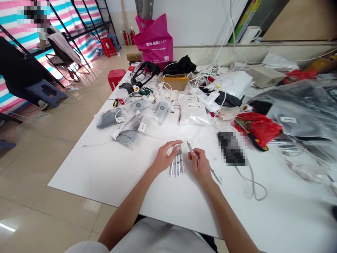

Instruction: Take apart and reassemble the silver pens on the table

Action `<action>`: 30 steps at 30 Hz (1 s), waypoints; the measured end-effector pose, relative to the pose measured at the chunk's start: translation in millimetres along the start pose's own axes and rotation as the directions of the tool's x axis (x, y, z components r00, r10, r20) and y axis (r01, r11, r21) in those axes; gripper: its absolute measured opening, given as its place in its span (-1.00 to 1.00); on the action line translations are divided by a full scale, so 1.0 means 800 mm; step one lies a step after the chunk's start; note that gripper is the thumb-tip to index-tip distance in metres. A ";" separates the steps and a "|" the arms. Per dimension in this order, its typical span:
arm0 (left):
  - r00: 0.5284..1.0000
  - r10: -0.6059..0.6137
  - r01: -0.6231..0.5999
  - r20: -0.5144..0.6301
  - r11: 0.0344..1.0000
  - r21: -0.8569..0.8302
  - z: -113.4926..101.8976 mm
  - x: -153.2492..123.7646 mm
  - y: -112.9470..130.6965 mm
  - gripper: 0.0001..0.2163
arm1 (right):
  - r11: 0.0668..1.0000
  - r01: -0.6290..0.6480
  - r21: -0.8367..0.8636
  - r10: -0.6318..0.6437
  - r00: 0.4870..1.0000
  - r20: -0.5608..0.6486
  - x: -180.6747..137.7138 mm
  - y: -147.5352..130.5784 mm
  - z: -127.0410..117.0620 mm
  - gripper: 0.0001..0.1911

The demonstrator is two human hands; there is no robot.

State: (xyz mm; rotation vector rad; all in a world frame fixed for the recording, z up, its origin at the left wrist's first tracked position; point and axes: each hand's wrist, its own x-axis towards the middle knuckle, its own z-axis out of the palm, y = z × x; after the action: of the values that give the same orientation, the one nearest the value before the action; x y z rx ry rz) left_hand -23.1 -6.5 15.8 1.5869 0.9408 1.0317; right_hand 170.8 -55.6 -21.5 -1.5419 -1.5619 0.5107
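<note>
2 bare hands work over a matte white tabletop (86, 175), seen from the head camera. The left hand (163, 159) curls above a tight row of slim silver-and-white pens (177, 165), its fingertips (177, 144) touching their far ends; whether they grip, I cannot tell. The pens' long axes run away from the person. The right hand (201, 165), just beside the row, clenches a matching slim silver pen (216, 174) lying diagonally through the fingers, its tip pointing forward and left.
</note>
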 end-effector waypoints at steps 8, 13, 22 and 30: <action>0.982 -0.146 0.188 0.122 0.850 -0.493 0.005 0.003 0.006 -0.71 | 0.995 0.088 0.041 -0.096 0.954 0.283 -0.002 -0.003 -0.004 -0.68; 0.967 -0.253 0.217 -0.014 0.856 -0.469 0.007 0.005 -0.004 -0.81 | 0.991 0.129 0.039 -0.135 0.953 0.273 -0.007 -0.009 0.000 -0.71; 0.979 -0.169 0.201 0.110 0.871 -0.448 0.001 0.009 0.001 -0.64 | 0.987 0.157 -0.039 -0.150 0.978 0.142 -0.002 -0.018 0.002 -0.78; 0.980 -0.153 0.190 0.126 0.908 -0.372 -0.002 0.007 0.002 -0.71 | 0.985 0.169 -0.030 -0.161 0.970 0.183 0.000 -0.023 0.001 -0.75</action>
State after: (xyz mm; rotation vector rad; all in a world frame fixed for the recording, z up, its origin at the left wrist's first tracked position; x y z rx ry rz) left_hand -22.3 -1.2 18.2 1.1929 0.7452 0.9412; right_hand 159.5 -58.7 -7.4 -1.4148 -1.8341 0.5359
